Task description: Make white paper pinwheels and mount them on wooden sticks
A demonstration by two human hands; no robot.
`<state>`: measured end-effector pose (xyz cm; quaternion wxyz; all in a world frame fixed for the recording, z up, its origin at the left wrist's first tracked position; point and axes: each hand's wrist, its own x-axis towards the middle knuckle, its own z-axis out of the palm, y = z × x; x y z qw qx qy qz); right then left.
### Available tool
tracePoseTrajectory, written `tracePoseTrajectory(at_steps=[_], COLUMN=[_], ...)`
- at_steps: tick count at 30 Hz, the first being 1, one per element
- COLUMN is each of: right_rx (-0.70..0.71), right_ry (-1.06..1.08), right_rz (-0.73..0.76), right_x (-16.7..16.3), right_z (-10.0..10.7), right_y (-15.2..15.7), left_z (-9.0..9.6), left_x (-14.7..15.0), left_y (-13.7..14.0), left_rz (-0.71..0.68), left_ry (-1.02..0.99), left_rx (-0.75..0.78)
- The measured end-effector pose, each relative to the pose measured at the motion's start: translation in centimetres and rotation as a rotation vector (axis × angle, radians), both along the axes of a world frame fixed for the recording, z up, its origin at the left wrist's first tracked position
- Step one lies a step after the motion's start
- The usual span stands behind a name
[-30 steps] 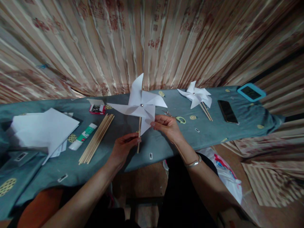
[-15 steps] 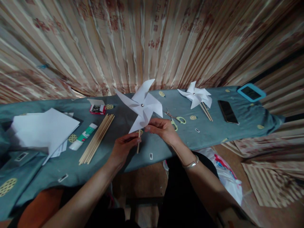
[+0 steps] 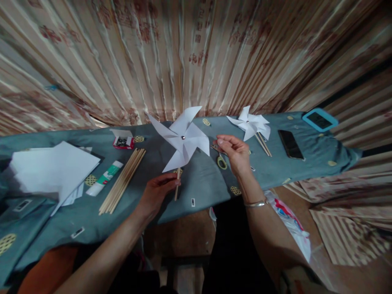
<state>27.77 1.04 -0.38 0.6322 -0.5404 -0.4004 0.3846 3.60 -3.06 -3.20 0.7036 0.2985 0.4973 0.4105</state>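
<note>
My left hand [image 3: 157,192] is closed around the lower part of a thin wooden stick [image 3: 177,184]. At the stick's top is a white paper pinwheel [image 3: 187,141] with a round silver pin head in its middle, held upright above the table. To the right of its blades, my right hand [image 3: 235,152] is raised with fingers curled in and the thumb against them; nothing shows in it. Beneath that hand lie scissors [image 3: 222,162] with light green handles, partly covered by it. Farther right, a second white pinwheel [image 3: 251,123] lies on the cloth with wooden sticks [image 3: 263,143] by it.
A teal cloth [image 3: 202,183] covers the narrow table. On the left are white paper sheets [image 3: 55,167], a glue stick [image 3: 104,178], a bundle of wooden sticks [image 3: 122,181] and a small red box [image 3: 123,141]. A phone [image 3: 290,144] and a blue-framed device [image 3: 320,119] are at right; a curtain [image 3: 183,53] hangs behind.
My right hand has moved right, away from the pinwheel's lower blade, and now hovers over the scissors. The left hand keeps its grip on the stick, nearly in place.
</note>
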Motion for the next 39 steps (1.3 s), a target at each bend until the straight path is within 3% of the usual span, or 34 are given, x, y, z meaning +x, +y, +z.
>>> tracePoseTrajectory(at_steps=[9, 29, 39], right_rx=[-0.050, -0.135, -0.165], right_ry=[0.018, 0.060, 0.028], right_rz=[0.127, 0.205, 0.330], right_x=[-1.1, -2.6, -2.7], right_z=[-0.5, -0.1, -0.4], right_y=[-0.1, -0.6, -0.7], left_z=[-0.2, 0.0, -0.1], left_x=[-0.2, -0.2, -0.1], left_y=[0.1, 0.2, 0.2], left_rz=[-0.016, 0.011, 0.035], left_ry=[0.001, -0.024, -0.032], left_rx=[-0.002, 0.001, -0.021])
